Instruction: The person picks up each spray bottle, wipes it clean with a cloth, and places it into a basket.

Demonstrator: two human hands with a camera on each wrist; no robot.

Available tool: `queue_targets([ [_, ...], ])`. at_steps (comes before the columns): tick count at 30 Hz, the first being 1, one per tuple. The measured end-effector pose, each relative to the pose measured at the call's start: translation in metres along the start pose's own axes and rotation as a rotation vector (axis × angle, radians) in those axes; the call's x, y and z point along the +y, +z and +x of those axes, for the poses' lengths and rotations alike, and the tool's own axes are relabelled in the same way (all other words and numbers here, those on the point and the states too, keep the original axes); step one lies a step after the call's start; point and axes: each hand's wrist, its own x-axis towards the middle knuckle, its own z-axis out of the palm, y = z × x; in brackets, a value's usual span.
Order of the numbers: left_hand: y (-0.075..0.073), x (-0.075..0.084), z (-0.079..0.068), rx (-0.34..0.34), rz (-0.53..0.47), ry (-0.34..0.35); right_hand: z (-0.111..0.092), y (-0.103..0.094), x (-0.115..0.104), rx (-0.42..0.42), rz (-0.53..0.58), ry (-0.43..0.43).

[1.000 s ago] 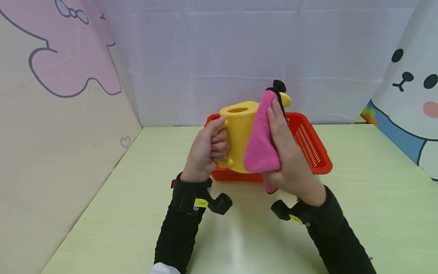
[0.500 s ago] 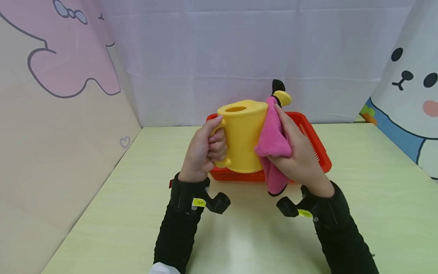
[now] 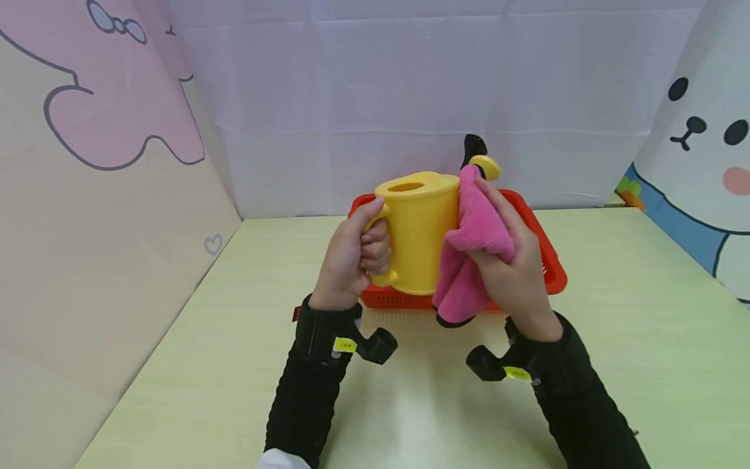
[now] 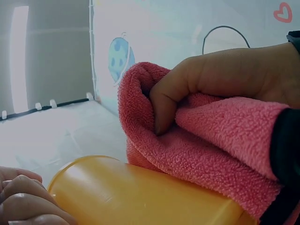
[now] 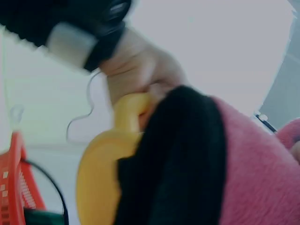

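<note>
In the head view my left hand [image 3: 354, 257] grips the side handle of a yellow watering can [image 3: 418, 241], fingers curled round it. The can is held up in front of a red basket, its half-covered opening on top. A yellow round end [image 3: 485, 167] shows past the cloth, probably its spout. My right hand [image 3: 515, 267] holds a fluffy pink cloth [image 3: 477, 225] with black trim against the can's right side. From the left wrist, the thumb [image 4: 164, 110] presses into a fold of the cloth, which lies along the can [image 4: 136, 192].
Behind the can a red plastic basket [image 3: 551, 260] stands on the pale wooden table [image 3: 410, 404]. A black curved piece [image 3: 473, 146] sticks up above the cloth; what it belongs to is hidden. White fabric [image 3: 363, 98] hangs at the back, with cartoon-printed panels at both sides.
My right hand and the cloth have slid from the can's front towards its right side, baring more of it. The cloth's lower end has swung left in the last half second. The left hand stays put.
</note>
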Motion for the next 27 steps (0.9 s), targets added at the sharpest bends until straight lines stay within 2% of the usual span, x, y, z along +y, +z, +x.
queue_targets([
  [3,0.000,0.001,-0.001,0.015,0.003,0.013,-0.001,0.008,0.003,0.059,-0.070,-0.195],
  [6,-0.001,0.001,0.000,0.031,0.007,0.012,-0.002,0.017,0.005,0.064,-0.132,-0.426],
  [8,-0.001,0.001,0.000,0.034,0.008,0.006,-0.004,0.022,0.006,0.020,-0.210,-0.562],
  [11,0.000,0.000,0.001,0.044,0.013,-0.006,-0.008,0.028,0.007,-0.123,-0.322,-0.685],
  [14,0.002,-0.003,0.001,0.060,0.018,-0.015,-0.012,0.030,0.009,-0.261,-0.393,-0.716],
  [17,0.004,-0.005,0.001,0.070,0.018,-0.020,-0.014,0.031,0.011,-0.296,-0.452,-0.708],
  [23,0.004,-0.004,0.001,0.086,0.047,-0.026,-0.012,0.029,0.011,-0.187,-0.543,-0.667],
  [27,0.003,-0.003,0.000,0.072,0.062,-0.032,-0.009,0.026,0.010,-0.093,-0.511,-0.616],
])
